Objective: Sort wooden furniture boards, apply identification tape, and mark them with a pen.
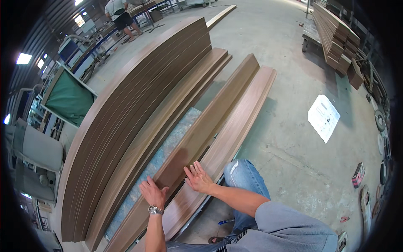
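Note:
My left hand (153,193), with a metal watch (155,209) on its wrist, rests on a long brown wooden board (197,130). Its fingers lie spread over the board, thumb out to the side. To its right, my right hand (199,179) is laid flat with fingers stretched apart. It is on the near side of a second, lighter, pinkish-brown board (235,126), fingertips reaching toward the gap between the two boards. The boards run side by side, away from me, on a low support whose blue-grey mottled top (170,145) shows to the left.
A tall stack of long boards (138,92) stands at left, with two more boards (168,113) beside it. A paper sheet (324,117) and a small pink box (358,175) lie on the floor at right. More boards (336,38) rest on a cart; a person (121,17) stands far left.

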`<state>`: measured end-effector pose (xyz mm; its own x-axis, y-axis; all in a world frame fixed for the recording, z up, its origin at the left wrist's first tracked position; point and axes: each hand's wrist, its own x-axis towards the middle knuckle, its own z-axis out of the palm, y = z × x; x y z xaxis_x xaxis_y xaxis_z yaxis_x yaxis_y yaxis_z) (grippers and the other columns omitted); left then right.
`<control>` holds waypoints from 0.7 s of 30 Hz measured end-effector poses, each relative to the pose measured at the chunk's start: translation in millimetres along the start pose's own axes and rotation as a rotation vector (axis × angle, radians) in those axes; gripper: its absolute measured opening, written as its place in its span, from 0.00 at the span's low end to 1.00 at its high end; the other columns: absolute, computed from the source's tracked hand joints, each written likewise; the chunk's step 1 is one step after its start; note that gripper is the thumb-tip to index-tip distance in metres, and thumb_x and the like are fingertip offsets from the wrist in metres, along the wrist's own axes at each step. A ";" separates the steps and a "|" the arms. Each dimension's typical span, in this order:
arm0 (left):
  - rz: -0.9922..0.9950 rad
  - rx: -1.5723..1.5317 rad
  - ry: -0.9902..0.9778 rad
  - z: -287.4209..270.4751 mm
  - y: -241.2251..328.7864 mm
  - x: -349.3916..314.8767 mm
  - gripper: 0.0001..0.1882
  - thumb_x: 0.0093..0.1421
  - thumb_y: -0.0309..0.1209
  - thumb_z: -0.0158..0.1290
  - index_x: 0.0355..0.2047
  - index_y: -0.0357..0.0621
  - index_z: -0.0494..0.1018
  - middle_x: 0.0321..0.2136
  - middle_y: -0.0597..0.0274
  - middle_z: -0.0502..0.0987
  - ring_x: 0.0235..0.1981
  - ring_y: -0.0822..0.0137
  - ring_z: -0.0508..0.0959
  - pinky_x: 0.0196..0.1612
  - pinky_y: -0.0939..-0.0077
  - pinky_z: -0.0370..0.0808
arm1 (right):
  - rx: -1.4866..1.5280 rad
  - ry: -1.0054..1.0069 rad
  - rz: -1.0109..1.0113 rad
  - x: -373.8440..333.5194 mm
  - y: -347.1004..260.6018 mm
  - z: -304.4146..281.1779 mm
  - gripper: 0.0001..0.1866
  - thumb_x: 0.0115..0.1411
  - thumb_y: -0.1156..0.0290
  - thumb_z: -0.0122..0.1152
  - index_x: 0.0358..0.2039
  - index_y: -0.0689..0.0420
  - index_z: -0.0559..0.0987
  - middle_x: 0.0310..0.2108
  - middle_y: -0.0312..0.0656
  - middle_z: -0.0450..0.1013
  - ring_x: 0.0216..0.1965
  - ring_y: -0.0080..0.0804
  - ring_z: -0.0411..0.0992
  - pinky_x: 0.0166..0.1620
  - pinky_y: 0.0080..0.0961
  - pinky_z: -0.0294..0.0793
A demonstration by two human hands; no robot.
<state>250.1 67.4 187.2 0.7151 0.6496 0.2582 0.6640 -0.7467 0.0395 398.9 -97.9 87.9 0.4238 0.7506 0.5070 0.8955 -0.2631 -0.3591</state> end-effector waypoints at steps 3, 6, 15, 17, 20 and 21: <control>-0.006 0.082 -0.054 -11.3 -3.1 -9.4 0.33 0.37 0.46 0.75 0.37 0.39 0.74 0.41 0.47 0.72 0.47 0.45 0.70 0.51 0.51 0.68 | -0.003 0.053 -0.027 5.5 -2.0 -4.6 0.27 0.65 0.59 0.56 0.55 0.68 0.70 0.42 0.66 0.75 0.58 0.67 0.66 0.70 0.57 0.50; -0.042 -0.081 -0.218 3.8 -11.4 -16.1 0.30 0.39 0.53 0.73 0.26 0.43 0.71 0.29 0.49 0.77 0.34 0.45 0.78 0.39 0.50 0.74 | 0.086 -0.049 0.075 11.5 -1.4 -2.2 0.23 0.64 0.59 0.56 0.49 0.67 0.71 0.39 0.64 0.75 0.56 0.66 0.68 0.69 0.60 0.50; -0.092 -0.031 -0.047 8.7 -13.4 -19.3 0.34 0.44 0.64 0.67 0.24 0.43 0.72 0.22 0.51 0.78 0.27 0.45 0.79 0.32 0.51 0.76 | 0.502 0.134 0.391 50.1 -5.8 -36.4 0.23 0.58 0.68 0.64 0.51 0.63 0.71 0.38 0.58 0.74 0.47 0.58 0.71 0.59 0.56 0.63; -0.062 -0.078 -0.049 5.8 -30.0 -38.1 0.34 0.46 0.65 0.64 0.24 0.44 0.72 0.23 0.50 0.78 0.29 0.46 0.79 0.33 0.52 0.76 | 0.339 0.085 0.212 64.6 -27.7 -51.2 0.27 0.52 0.67 0.70 0.51 0.61 0.72 0.44 0.58 0.69 0.51 0.58 0.66 0.55 0.55 0.63; -0.070 -0.157 0.061 5.2 -28.1 -39.3 0.32 0.48 0.65 0.63 0.25 0.45 0.73 0.25 0.52 0.78 0.33 0.49 0.80 0.37 0.54 0.75 | 0.032 0.023 0.015 62.3 -22.5 -78.5 0.32 0.44 0.63 0.75 0.50 0.61 0.74 0.47 0.60 0.67 0.55 0.60 0.62 0.59 0.55 0.61; -0.083 -0.147 0.079 3.6 -50.5 -50.8 0.32 0.47 0.65 0.64 0.26 0.45 0.74 0.27 0.53 0.78 0.34 0.49 0.80 0.40 0.55 0.74 | -0.001 0.001 -0.047 62.7 -26.0 -85.0 0.34 0.43 0.62 0.76 0.50 0.61 0.74 0.49 0.60 0.66 0.57 0.61 0.61 0.61 0.57 0.58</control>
<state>181.0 72.6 168.6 0.6363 0.7007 0.3226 0.6764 -0.7079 0.2033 413.8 -95.5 195.6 0.3815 0.7613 0.5244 0.9145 -0.2283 -0.3339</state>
